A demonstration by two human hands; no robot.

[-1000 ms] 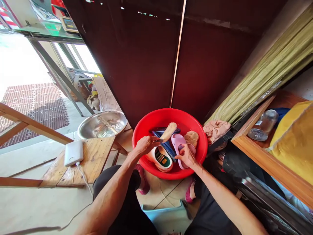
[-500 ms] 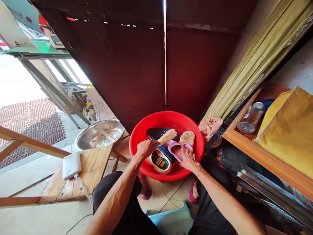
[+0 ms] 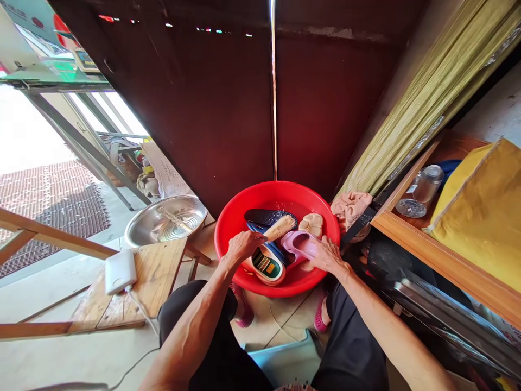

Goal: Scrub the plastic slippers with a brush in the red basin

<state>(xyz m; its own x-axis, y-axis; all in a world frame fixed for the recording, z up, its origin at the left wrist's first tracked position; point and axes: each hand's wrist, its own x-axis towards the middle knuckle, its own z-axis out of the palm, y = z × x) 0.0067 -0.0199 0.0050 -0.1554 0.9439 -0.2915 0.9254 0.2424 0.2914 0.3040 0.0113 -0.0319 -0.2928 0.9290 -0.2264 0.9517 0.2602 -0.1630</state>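
My left hand [image 3: 243, 244] is closed round the handle of a scrubbing brush [image 3: 280, 227], whose bristled head points right over the red basin [image 3: 228, 217]. My right hand [image 3: 326, 254] grips a pink slipper [image 3: 300, 245] by its right end, with the toe part turned to the left. Inside the basin, a slipper with a striped green insole [image 3: 267, 265] lies below the brush. Dark blue slippers [image 3: 260, 217] rest behind it, partly under the brush. At the back right of the basin is a beige slipper [image 3: 311, 224], sole up.
A steel bowl [image 3: 142, 225] stands left of the basin, behind a wooden stool [image 3: 157, 277] carrying a white power bank [image 3: 120, 271] with a cable. To the right are a pinkish cloth [image 3: 352, 209] and a wooden shelf [image 3: 407, 239]. Dark red doors [image 3: 203, 108] close off the back.
The pink slipper has turned in my right hand, which has shifted right and up to its other end. The brush has tipped slightly, and its bristles show more. The view has shifted a little.
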